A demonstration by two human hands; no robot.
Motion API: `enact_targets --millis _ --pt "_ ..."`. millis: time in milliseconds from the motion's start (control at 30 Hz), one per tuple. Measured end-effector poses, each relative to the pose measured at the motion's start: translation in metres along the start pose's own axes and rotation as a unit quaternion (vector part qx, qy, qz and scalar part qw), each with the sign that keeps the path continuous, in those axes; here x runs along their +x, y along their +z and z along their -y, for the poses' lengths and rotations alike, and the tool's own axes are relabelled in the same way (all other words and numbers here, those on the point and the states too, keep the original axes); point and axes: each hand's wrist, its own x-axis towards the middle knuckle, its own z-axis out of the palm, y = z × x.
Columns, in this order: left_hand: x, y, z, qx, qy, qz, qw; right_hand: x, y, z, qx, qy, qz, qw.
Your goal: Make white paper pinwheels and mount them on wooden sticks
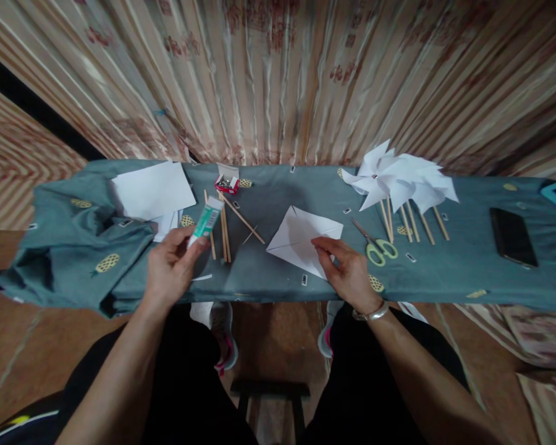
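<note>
My left hand (170, 264) is wrapped round a green-and-white glue stick (207, 221), held tilted above the table with its barcode side up. A white paper square (293, 238) with cuts running in from its corners lies in front of me. Over its right part is my right hand (345, 269), thumb and forefinger pinched together close to the paper's middle. Whatever may be between those fingertips is too small to make out. Green-handled scissors (376, 247) rest just right of that hand. Thin wooden sticks (225, 232) lie beside the glue stick.
White paper sheets (154, 190) lie at the left, near a small red box of metal pins (227, 183). Several white paper pinwheels (398, 176) on sticks lie at the right, with a black phone (513, 236) beyond them. A patterned cloth (269, 284) covers the narrow table.
</note>
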Motion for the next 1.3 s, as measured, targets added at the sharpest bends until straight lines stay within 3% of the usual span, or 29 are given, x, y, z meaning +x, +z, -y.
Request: enact_targets --millis 133,267,367,533,767,967,1167,1300 --pt "-0.024 0.046 -0.028 -0.201 -0.042 0.158 0.966 0.001 0.008 0.018 0.156 0.123 0.023 0.980" --pt "-0.041 0.079 -0.050 -0.274 -0.079 0.271 0.919 0.009 0.009 0.029 0.348 0.189 0.097 0.913" --pt "-0.044 0.093 -0.059 -0.314 -0.105 0.315 0.890 0.014 0.006 0.030 0.443 0.224 0.135 0.857" --pt "-0.038 0.110 -0.067 -0.336 -0.130 0.321 0.876 0.017 0.002 0.025 0.516 0.262 0.121 0.807" --pt "-0.034 0.130 -0.071 -0.366 -0.125 0.327 0.862 0.018 -0.005 0.012 0.535 0.287 0.098 0.789" --pt "-0.032 0.131 -0.075 -0.353 -0.149 0.332 0.862 0.019 -0.009 0.007 0.544 0.312 0.073 0.776" --pt "-0.030 0.132 -0.076 -0.341 -0.172 0.327 0.864 0.026 -0.015 -0.005 0.548 0.327 -0.035 0.769" --pt "-0.025 0.134 -0.068 -0.320 -0.173 0.284 0.887 0.029 -0.021 -0.013 0.563 0.342 -0.084 0.748"
